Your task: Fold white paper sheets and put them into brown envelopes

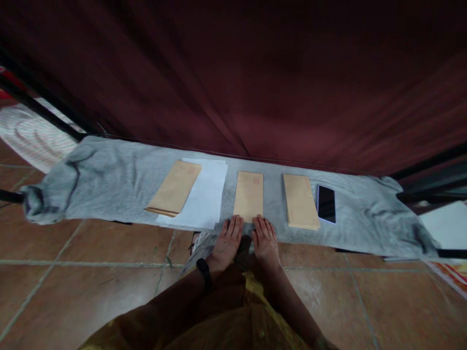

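Note:
A brown paper envelope (248,194) lies upright in front of me on the grey cloth, with a reddish mark at its upper right corner. The fingers of my left hand (228,240) stretch flat over its near left corner. My right hand (266,240) lies the same way on the near right corner, fingers extended. To the left, a slanted stack of brown envelopes (174,188) partly covers white paper sheets (207,194). On the right is another stack of brown envelopes (301,201). Whatever is under my fingertips is hidden.
A phone (326,204) lies beside the right stack, screen up. The grey cloth (113,180) covers a long narrow surface. Behind it hangs a dark red curtain (255,97). Dark bars (430,160) stand at both ends. Tiled floor (120,282) shows below.

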Motion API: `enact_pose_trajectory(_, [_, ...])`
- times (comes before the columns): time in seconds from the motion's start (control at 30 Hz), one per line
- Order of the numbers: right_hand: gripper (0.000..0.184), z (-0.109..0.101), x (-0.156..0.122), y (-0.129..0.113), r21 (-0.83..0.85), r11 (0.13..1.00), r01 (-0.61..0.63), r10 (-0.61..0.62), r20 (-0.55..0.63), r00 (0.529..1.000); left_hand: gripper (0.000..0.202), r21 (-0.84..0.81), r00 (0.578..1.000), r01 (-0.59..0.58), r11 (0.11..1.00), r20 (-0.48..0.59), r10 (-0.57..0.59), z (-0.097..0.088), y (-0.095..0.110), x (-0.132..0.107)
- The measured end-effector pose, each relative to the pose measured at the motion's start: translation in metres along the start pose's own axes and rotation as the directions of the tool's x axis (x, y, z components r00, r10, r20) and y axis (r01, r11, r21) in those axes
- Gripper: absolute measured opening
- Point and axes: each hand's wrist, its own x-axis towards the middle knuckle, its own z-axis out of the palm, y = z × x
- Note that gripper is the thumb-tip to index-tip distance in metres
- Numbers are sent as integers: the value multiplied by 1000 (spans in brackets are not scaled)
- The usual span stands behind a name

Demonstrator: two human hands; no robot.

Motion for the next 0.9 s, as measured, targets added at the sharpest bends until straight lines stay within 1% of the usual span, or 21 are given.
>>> enact_pose_trajectory(0.1, [46, -2, 4, 5, 2, 997, -79, 79, -25, 997, 70, -16, 1000, -6, 1000, 6, 6, 0, -1, 1])
enact_pose_trajectory(0.23, [40, -2, 20, 8, -1, 971, -239, 238, -74, 968, 66, -50, 1000, -20, 999, 3, 20, -1, -5, 2])
enact_pose_trajectory(0.37, [35, -1, 37, 11, 48, 947, -316, 319, -76, 945, 64, -112, 1000, -18, 994, -14, 16, -2, -8, 3])
enact_pose_trajectory(0.47, [27, 2, 46, 13, 146, 924, -355, 368, -82, 926, 66, -176, 999, -5, 984, -46, -3, -1, -9, 3])
enact_pose_trajectory(0.57, [20, 4, 51, 15, 365, 862, -352, 420, -123, 899, 66, -233, 996, 17, 972, -82, -37, 1, -10, 4])
enact_pose_trajectory(0.63, [18, 4, 53, 15, 548, 766, -336, 458, -98, 884, 64, -272, 994, 26, 962, -99, -55, 1, -10, 5])
enact_pose_trajectory(0.67, [19, 3, 54, 14, 634, 696, -337, 479, -61, 876, 64, -296, 993, 30, 955, -102, -63, 0, -10, 6])
enact_pose_trajectory(0.73, [23, 2, 55, 10, 776, 512, -368, 527, 55, 848, 63, -364, 991, 40, 931, -104, -83, -2, -10, 6])
enact_pose_trajectory(0.8, [28, 0, 57, 5, 867, 290, -405, 573, 182, 799, 61, -461, 987, 62, 885, -104, -123, -5, -9, 7])
enact_pose_trajectory(0.83, [30, -1, 57, 2, 891, 187, -414, 589, 235, 773, 61, -519, 982, 79, 851, -104, -154, -6, -9, 8])
enact_pose_trajectory(0.87, [33, -2, 58, -1, 905, 103, -413, 597, 275, 753, 60, -579, 975, 100, 809, -104, -194, -6, -10, 8])
enact_pose_trajectory(0.9, [35, -4, 58, -4, 915, 43, -402, 601, 298, 742, 60, -641, 965, 124, 758, -101, -243, -6, -11, 9])
